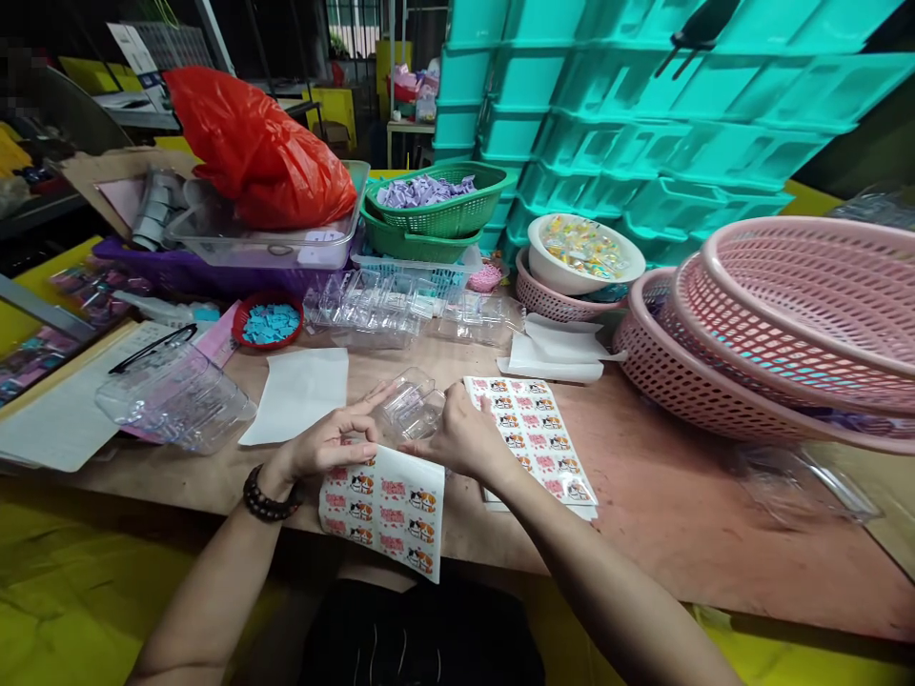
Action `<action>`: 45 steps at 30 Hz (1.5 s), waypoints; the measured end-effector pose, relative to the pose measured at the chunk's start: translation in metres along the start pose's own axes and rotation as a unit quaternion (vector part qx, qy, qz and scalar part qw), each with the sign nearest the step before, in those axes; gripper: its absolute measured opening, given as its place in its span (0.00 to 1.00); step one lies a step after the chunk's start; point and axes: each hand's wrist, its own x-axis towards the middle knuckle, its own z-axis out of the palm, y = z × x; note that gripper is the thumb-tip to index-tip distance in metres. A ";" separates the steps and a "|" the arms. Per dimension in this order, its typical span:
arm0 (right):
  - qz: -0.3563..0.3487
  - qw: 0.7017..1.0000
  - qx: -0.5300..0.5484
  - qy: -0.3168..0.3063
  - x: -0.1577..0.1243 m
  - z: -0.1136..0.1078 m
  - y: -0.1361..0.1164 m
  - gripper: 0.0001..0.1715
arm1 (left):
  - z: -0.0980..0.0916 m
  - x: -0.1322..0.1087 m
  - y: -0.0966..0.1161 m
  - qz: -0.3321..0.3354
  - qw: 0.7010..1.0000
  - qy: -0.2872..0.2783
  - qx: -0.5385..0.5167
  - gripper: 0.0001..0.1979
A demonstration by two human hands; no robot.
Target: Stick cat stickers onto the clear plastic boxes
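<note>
My left hand (333, 440), with a dark bead bracelet at the wrist, pinches the top edge of a sticker sheet (393, 514) between thumb and fingers. Cartoon cats and pink lettering are printed on the sheet, which hangs over the table's front edge. Its index finger reaches towards a small clear plastic box (413, 405). My right hand (468, 433) is curled at the right side of this box, thumb low against it; the fingertips are partly hidden. Right beside that hand lies a stack of similar sticker sheets (550, 429). A blank white sheet (300, 391) lies on the left.
Pink baskets (772, 381) crowd the right, near a clear box (807, 481). Further back are clear boxes (372, 305), a white bowl of small packets (586, 257), a red dish of blue pieces (272, 324), green baskets (436, 205), a red bag (264, 152) and stacked turquoise bins (643, 133).
</note>
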 end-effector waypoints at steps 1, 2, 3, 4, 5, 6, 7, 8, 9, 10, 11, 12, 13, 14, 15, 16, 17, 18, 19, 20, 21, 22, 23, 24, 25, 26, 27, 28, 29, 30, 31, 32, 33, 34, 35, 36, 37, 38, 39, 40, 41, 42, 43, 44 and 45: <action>-0.001 1.000 -0.027 -0.006 -0.002 -0.001 -0.002 0.35 | 0.001 -0.005 0.002 -0.001 1.000 0.018 -0.009 0.12; -0.004 0.999 -0.050 -0.009 -0.003 -0.002 -0.003 0.34 | 0.002 -0.012 0.005 -0.005 0.999 0.041 -0.018 0.12; -0.006 0.998 -0.065 -0.009 -0.004 -0.003 -0.003 0.34 | 0.003 -0.020 0.007 -0.008 0.997 0.066 -0.029 0.13; -0.009 0.997 -0.073 -0.008 -0.005 -0.004 -0.003 0.35 | 0.004 -0.029 0.009 -0.010 0.995 0.089 -0.039 0.13; -0.013 0.997 -0.074 -0.007 -0.006 -0.006 -0.002 0.37 | 0.006 -0.037 0.011 -0.010 0.993 0.109 -0.051 0.13; -0.016 0.997 -0.070 -0.009 -0.006 -0.009 0.000 0.39 | 0.008 -0.046 0.014 -0.012 0.990 0.129 -0.062 0.14; -0.014 0.998 -0.061 -0.011 -0.007 -0.012 0.001 0.39 | 0.009 -0.053 0.016 -0.017 0.987 0.146 -0.072 0.14; -0.008 0.999 -0.046 -0.006 -0.007 -0.017 0.003 0.38 | 0.011 -0.059 0.018 -0.023 0.984 0.159 -0.077 0.14; -0.003 1.000 -0.021 0.014 -0.008 -0.024 0.004 0.35 | 0.014 -0.063 0.021 -0.031 0.982 0.166 -0.078 0.14; -0.007 0.999 0.019 0.044 -0.010 -0.030 0.004 0.31 | 0.016 -0.065 0.025 -0.039 0.983 0.166 -0.072 0.13; -0.026 0.994 0.074 0.070 -0.014 -0.038 0.003 0.28 | 0.018 -0.065 0.029 -0.044 0.985 0.158 -0.058 0.12; -0.061 0.985 0.139 0.078 -0.018 -0.045 0.001 0.25 | 0.021 -0.063 0.032 -0.045 0.988 0.145 -0.038 0.12; -0.105 0.972 0.202 0.054 -0.023 -0.051 -0.002 0.24 | 0.023 -0.060 0.036 -0.041 0.991 0.129 -0.017 0.12; -0.146 0.956 0.256 0.000 -0.029 -0.056 -0.005 0.23 | 0.025 -0.056 0.040 -0.039 0.993 0.115 -0.001 0.12; -0.169 0.938 0.297 -0.067 -0.034 -0.059 -0.008 0.21 | 0.028 -0.052 0.042 -0.041 0.993 0.111 0.000 0.12; -0.167 0.921 0.327 -0.125 -0.039 -0.060 -0.010 0.18 | 0.031 -0.047 0.044 -0.048 0.992 0.119 -0.018 0.11; -0.144 0.909 0.357 -0.162 -0.043 -0.059 -0.010 0.15 | 0.035 -0.043 0.045 -0.056 0.987 0.139 -0.056 0.10; -0.109 0.897 0.391 -0.175 -0.046 -0.057 -0.009 0.14 | 0.039 -0.039 0.045 -0.065 0.978 0.169 -0.105 0.11; -0.073 0.885 0.427 -0.170 -0.048 -0.055 -0.007 0.15 | 0.044 -0.036 0.044 -0.075 0.963 0.204 -0.159 0.16; -0.042 0.873 0.458 -0.163 -0.050 -0.053 -0.004 0.17 | 0.049 -0.033 0.042 -0.084 0.945 0.240 -0.207 0.22; -0.024 0.864 0.478 -0.160 -0.051 -0.052 0.000 0.18 | 0.053 -0.030 0.040 -0.094 0.927 0.268 -0.247 0.25; -0.016 0.861 0.482 -0.163 -0.052 -0.052 0.003 0.19 | 0.058 -0.028 0.038 -0.104 0.913 0.282 -0.277 0.25; -0.019 0.866 0.471 -0.164 -0.054 -0.053 0.006 0.19 | 0.062 -0.027 0.037 -0.118 0.902 0.287 -0.302 0.23; -0.030 0.879 0.450 -0.158 -0.056 -0.054 0.007 0.17 | 0.066 -0.025 0.036 -0.131 0.895 0.280 -0.322 0.21; -0.047 0.893 0.422 -0.148 -0.058 -0.057 0.008 0.16 | 0.069 -0.024 0.035 -0.139 0.892 0.268 -0.337 0.20; -0.067 0.907 0.396 -0.131 -0.060 -0.059 0.007 0.15 | 0.072 -0.024 0.035 -0.144 0.892 0.255 -0.344 0.20; -0.086 0.917 0.373 -0.115 -0.062 -0.061 0.005 0.14 | 0.074 -0.023 0.036 -0.144 0.896 0.242 -0.344 0.20; -0.100 0.923 0.356 -0.103 -0.064 -0.063 0.004 0.12 | 0.076 -0.023 0.037 -0.141 0.901 0.234 -0.336 0.20; -0.106 0.927 0.347 -0.096 -0.065 -0.063 0.002 0.10 | 0.077 -0.024 0.037 -0.137 0.907 0.234 -0.322 0.20; -0.106 0.928 0.345 -0.095 -0.065 -0.063 0.001 0.08 | 0.079 -0.024 0.038 -0.133 0.911 0.237 -0.309 0.19; -0.102 0.927 0.349 -0.097 -0.066 -0.063 0.000 0.08 | 0.081 -0.025 0.038 -0.130 0.914 0.242 -0.299 0.19; -0.096 0.924 0.356 -0.098 -0.066 -0.062 0.001 0.08 | 0.082 -0.026 0.038 -0.128 0.915 0.248 -0.291 0.19; -0.089 0.921 0.365 -0.099 -0.066 -0.061 0.001 0.07 | 0.084 -0.027 0.037 -0.126 0.915 0.254 -0.287 0.19; -0.085 0.918 0.375 -0.100 -0.066 -0.060 0.002 0.08 | 0.086 -0.027 0.036 -0.124 0.915 0.258 -0.284 0.19; -0.085 0.915 0.382 -0.100 -0.066 -0.059 0.003 0.09 | 0.088 -0.028 0.035 -0.122 0.915 0.262 -0.281 0.19; -0.090 0.914 0.383 -0.096 -0.067 -0.058 0.003 0.09 | 0.091 -0.028 0.034 -0.121 0.916 0.267 -0.274 0.19; -0.098 0.918 0.376 -0.083 -0.067 -0.058 0.004 0.08 | 0.092 -0.028 0.033 -0.122 0.915 0.277 -0.266 0.19; -0.109 0.925 0.359 -0.062 -0.068 -0.057 0.004 0.07 | 0.094 -0.027 0.032 -0.124 0.914 0.290 -0.256 0.19; -0.120 0.934 0.335 -0.032 -0.069 -0.056 0.004 0.07 | 0.096 -0.027 0.030 -0.126 0.912 0.304 -0.245 0.19; -0.133 0.942 0.308 0.002 -0.070 -0.054 0.004 0.06 | 0.097 -0.026 0.030 -0.128 0.910 0.318 -0.234 0.20; -0.147 0.948 0.280 0.037 -0.070 -0.052 0.005 0.05 | 0.098 -0.026 0.029 -0.128 0.908 0.327 -0.226 0.20; -0.163 0.951 0.253 0.073 -0.071 -0.050 0.005 0.05 | 0.099 -0.025 0.029 -0.129 0.908 0.327 -0.227 0.21; -0.180 0.951 0.227 0.107 -0.071 -0.048 0.005 0.05 | 0.100 -0.025 0.029 -0.131 0.909 0.315 -0.238 0.21; -0.197 0.949 0.200 0.140 -0.071 -0.046 0.006 0.05 | 0.101 -0.024 0.030 -0.136 0.911 0.294 -0.257 0.22; -0.213 0.947 0.172 0.169 -0.071 -0.043 0.008 0.06 | 0.101 -0.024 0.031 -0.141 0.910 0.269 -0.282 0.22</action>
